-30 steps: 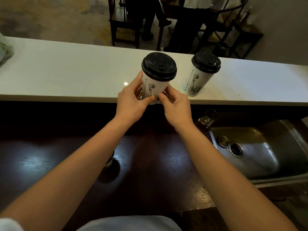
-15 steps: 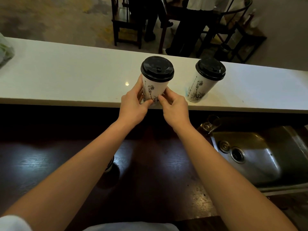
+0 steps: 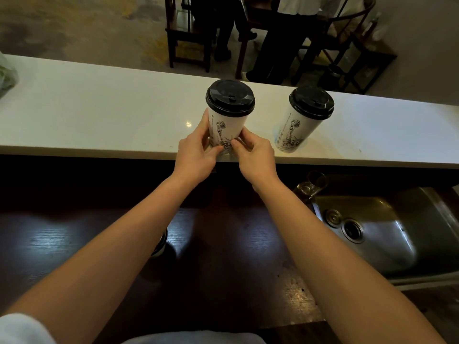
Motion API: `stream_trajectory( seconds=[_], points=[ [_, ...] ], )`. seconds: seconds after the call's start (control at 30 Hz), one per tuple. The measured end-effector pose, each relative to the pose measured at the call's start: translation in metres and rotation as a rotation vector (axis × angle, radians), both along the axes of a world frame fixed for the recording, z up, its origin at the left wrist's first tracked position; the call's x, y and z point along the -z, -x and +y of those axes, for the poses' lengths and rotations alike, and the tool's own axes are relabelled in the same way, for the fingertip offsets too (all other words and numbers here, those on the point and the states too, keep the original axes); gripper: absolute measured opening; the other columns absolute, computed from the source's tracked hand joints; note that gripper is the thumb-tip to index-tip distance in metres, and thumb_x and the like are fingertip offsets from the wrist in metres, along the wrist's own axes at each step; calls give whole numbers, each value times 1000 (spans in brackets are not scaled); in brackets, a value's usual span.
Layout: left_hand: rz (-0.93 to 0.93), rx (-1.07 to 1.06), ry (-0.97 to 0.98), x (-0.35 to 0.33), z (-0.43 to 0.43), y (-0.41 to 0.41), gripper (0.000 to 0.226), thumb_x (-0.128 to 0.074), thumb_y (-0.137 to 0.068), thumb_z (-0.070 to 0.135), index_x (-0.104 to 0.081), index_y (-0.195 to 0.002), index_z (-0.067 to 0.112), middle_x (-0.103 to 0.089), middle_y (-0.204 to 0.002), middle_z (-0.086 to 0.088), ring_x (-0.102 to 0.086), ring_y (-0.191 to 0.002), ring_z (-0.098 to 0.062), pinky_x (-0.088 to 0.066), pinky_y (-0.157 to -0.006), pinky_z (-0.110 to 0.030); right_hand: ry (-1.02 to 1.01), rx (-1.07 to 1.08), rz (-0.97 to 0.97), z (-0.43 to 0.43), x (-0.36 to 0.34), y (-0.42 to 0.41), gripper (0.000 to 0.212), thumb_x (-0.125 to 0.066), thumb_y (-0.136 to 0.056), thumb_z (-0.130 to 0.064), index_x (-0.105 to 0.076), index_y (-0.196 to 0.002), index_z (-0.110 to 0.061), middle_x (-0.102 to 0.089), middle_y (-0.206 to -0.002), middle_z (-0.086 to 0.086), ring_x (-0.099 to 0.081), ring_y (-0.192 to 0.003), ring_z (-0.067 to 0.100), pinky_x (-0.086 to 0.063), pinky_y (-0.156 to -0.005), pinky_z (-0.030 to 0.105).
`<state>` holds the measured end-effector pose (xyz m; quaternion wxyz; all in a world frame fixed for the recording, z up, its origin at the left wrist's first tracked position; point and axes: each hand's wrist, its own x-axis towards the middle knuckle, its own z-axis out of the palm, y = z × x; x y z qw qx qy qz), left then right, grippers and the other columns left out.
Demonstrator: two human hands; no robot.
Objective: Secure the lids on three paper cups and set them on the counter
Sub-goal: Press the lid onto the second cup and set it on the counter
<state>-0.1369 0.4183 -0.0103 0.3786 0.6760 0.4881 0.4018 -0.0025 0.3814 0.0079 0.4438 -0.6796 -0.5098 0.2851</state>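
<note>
A white paper cup [image 3: 227, 125] with a black lid and an ink drawing stands near the front edge of the white counter [image 3: 99, 115]. My left hand [image 3: 196, 151] grips its lower left side and my right hand [image 3: 255, 155] its lower right side. A second lidded cup [image 3: 301, 122] stands on the counter to the right, apart from my hands. On the dark lower worktop, a third cup [image 3: 160, 245] is mostly hidden behind my left forearm; only a sliver of its rim shows.
A steel sink [image 3: 387, 234] lies at the lower right, with a glass [image 3: 311, 186] at its back corner. A bag [image 3: 6, 78] sits at the counter's far left. Behind the counter are wooden chairs [image 3: 188, 36] and a person's legs [image 3: 275, 50].
The cup between my hands has come down from a slightly raised position to the counter near its front edge. Both hands stayed on its lower sides.
</note>
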Motion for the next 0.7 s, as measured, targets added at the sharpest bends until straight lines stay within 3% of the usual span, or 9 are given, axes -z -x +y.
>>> stream_trajectory(
  seconds=[0.33, 0.43, 0.53, 0.7],
  points=[
    [5, -8, 1, -3, -1, 1, 79, -72, -88, 9, -33, -155, 30, -61, -140, 0, -56, -130, -14, -47, -107, -27, 24, 14, 31, 2, -4, 2, 41, -63, -91, -16, -64, -132, -22, -74, -120, -1, -67, -114, 13, -54, -102, 43],
    [-2, -8, 11, -5, -2, 1, 73, -73, -88, 10, -40, -151, 26, -63, -138, -1, -57, -124, -7, -48, -107, -27, 23, 11, 28, -1, -6, 3, 38, -64, -92, -15, -66, -130, -20, -74, -119, 0, -68, -112, 12, -54, -102, 40],
    [-50, -76, 125, -7, -4, 3, 84, -77, -85, 9, -33, -156, 18, -54, -148, -7, -53, -134, -15, -45, -112, -32, 60, 4, 12, -4, -7, 5, 27, -64, -92, -16, -68, -119, -16, -75, -114, 1, -68, -109, 13, -53, -101, 43],
    [-60, -119, 217, -11, -21, 24, 92, -76, -83, -2, -25, -157, 17, -44, -156, -5, -50, -137, -20, -44, -113, -37, 109, 75, -48, -21, -2, 6, 33, -61, -90, -30, -61, -104, 0, -69, -116, 21, -64, -116, 33, -52, -98, 53]
  ],
)
